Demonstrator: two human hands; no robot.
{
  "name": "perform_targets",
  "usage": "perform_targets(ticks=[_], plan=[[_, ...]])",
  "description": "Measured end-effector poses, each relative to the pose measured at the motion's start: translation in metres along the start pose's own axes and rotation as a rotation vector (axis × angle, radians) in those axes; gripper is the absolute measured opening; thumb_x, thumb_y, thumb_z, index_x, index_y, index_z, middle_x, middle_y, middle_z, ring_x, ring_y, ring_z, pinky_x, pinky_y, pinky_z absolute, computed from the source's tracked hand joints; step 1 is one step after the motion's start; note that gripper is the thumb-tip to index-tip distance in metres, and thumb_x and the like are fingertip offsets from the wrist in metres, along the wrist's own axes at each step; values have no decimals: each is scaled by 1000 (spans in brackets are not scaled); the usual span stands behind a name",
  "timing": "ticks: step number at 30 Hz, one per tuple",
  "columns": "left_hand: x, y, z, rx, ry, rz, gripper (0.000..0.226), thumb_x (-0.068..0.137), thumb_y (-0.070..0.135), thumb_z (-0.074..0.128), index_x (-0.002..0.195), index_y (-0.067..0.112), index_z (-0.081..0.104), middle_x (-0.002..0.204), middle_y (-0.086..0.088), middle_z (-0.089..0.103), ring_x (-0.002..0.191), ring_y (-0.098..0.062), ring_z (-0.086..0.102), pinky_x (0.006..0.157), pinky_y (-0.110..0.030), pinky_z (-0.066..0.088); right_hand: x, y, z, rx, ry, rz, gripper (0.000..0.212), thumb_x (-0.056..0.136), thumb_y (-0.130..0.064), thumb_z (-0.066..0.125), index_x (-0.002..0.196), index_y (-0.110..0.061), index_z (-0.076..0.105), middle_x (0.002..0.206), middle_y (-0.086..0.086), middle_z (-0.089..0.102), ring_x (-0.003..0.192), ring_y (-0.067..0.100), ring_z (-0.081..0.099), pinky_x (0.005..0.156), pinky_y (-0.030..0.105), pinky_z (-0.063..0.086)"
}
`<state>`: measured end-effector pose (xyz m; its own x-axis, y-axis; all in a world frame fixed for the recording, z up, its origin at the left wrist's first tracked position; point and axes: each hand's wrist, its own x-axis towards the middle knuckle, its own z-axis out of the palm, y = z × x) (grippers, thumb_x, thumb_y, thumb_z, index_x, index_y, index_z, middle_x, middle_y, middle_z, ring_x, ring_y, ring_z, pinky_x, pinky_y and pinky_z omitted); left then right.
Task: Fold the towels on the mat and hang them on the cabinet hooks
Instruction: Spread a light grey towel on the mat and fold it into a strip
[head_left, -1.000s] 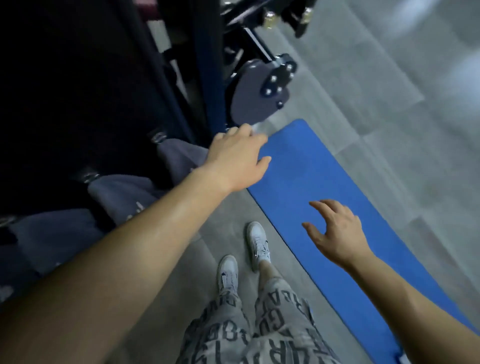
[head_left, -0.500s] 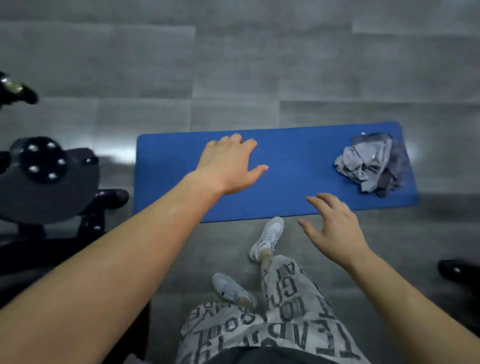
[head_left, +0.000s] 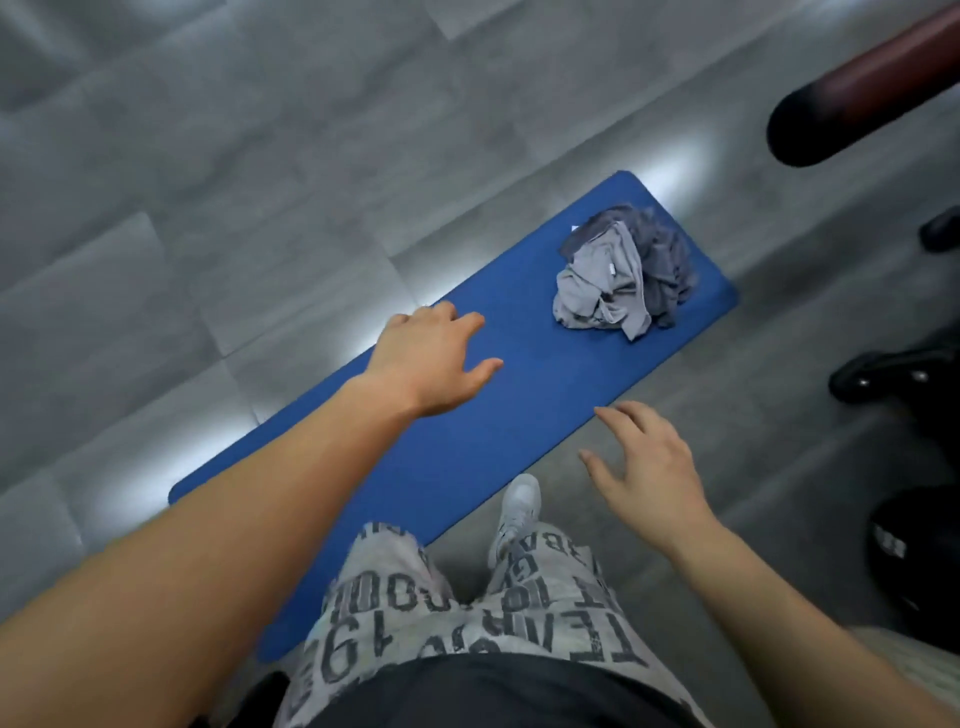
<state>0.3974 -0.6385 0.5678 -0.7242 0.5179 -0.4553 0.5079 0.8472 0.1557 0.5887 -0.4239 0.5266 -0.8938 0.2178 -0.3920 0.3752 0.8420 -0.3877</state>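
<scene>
- The view is swinging round since half a second ago. The mat (head_left: 467, 441) was lying level across the frame and is now running diagonally, lower left to upper right. The towels (head_left: 623, 275) are showing larger, and both hands are keeping much the same pose.
- Towels are sitting as one crumpled heap on the mat's upper-right end, inside its edges. The lighter grey piece is toward the person, the darker one behind it. Nothing is folded yet.
- Heap is showing no clear long axis or heading, too bunched. Only the mat's long axis is reading clearly.
- Left hand (head_left: 431, 358) is hovering over the mat's middle, fingers spread and relaxed, gripping nothing. The heap is lying ahead and to its right, along the mat.
- Right hand (head_left: 649, 473) is hovering at the mat's near edge, likewise slack and empty. The heap is lying almost straight ahead of it.
- Gaps are looking similar, so I can't tell which hand is nearer. I'm judging the right hand has the straighter line.
- Around: grey tiled floor (head_left: 260, 208), white shoe (head_left: 514, 509) beside the near edge, printed shorts (head_left: 467, 597), dark equipment (head_left: 893, 374) at right.
</scene>
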Motion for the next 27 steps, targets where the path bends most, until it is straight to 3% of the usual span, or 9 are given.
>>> perform_targets(ticks=[9, 20, 27], plan=[[199, -67, -72, 143, 19, 214, 59, 95, 63, 44, 137, 23, 50, 121, -3, 59, 113, -27, 58, 93, -40, 41, 176, -42, -20, 82, 105, 155, 55, 95, -47, 57, 144, -22, 49, 148, 1, 44, 136, 22, 40, 112, 45, 36], [478, -220, -181, 370, -126, 606, 59, 94, 62, 46, 136, 21, 52, 122, -8, 59, 112, -32, 57, 93, -41, 41, 403, -156, -9, 289, 199, 612, 54, 92, -46, 63, 137, -18, 56, 139, 6, 53, 126, 32, 50, 101, 56, 44], [596, -173, -214, 524, -257, 806, 60, 95, 62, 44, 137, 20, 49, 128, -9, 58, 115, -33, 57, 98, -43, 41, 474, -175, -28, 465, 358, 886, 51, 91, -38, 67, 136, -18, 56, 138, 5, 52, 125, 30, 50, 103, 54, 43]])
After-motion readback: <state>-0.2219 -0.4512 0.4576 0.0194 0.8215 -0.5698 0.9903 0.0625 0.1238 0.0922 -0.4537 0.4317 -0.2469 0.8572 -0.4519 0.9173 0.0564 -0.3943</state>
